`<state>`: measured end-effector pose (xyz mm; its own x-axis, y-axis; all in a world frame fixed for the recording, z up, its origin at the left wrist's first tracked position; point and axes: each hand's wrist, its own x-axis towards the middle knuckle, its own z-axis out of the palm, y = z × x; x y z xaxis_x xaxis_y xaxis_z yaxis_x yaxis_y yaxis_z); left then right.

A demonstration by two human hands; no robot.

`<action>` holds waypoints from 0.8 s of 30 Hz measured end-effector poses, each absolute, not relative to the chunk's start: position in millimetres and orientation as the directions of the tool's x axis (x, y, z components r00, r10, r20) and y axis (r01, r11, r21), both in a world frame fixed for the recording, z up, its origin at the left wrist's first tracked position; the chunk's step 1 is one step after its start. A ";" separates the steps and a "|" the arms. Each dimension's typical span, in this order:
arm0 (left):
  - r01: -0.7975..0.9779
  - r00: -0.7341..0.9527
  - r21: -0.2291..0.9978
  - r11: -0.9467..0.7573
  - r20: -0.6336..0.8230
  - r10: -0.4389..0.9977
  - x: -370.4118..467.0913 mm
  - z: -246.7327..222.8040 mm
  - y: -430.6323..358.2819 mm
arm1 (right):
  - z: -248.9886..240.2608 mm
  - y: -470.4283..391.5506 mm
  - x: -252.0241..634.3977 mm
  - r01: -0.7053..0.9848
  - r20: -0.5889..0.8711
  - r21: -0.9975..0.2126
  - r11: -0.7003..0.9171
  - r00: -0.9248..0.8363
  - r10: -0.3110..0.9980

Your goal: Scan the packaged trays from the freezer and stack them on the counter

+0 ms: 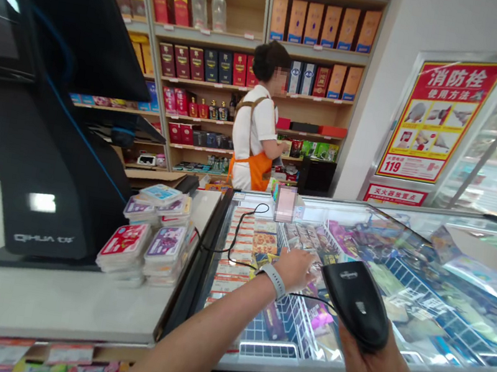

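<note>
My right hand (371, 363) is wrapped round the handle of a black barcode scanner (355, 300), held above the glass top of a chest freezer (247, 197). A thin black cable (235, 237) lies in a loop on the glass and runs on toward the scanner. My left hand (295, 270), with a grey wristband (274, 280), reaches out over the freezer beside the scanner's head. Its fingers are bent round something clear and shiny, like plastic wrap, which I cannot make out. Beneath the glass, wire baskets (298, 319) hold packaged frozen goods.
On the left counter (69, 302) stand a black checkout terminal (55, 180) and stacks of small card packs (149, 246). A person (258, 118) in a white shirt and orange apron stands beyond the freezer, before shelves (215, 39) of boxes. A white open box (481, 264) lies at right.
</note>
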<state>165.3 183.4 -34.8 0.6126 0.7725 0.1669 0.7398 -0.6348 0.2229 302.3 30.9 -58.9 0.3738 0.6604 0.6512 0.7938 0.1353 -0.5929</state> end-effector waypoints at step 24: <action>0.974 0.113 0.078 -0.213 0.648 0.753 -48.4 45.7 135.7 | -68.6 34.1 291.7 0.853 0.721 -0.378 0.361 0.026 0.693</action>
<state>-48.4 135.7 45.7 0.1132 0.7534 0.6477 0.9738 -0.2135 0.0781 291.7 34.1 -68.6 0.0261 0.6926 0.7208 0.8527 0.3609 -0.3777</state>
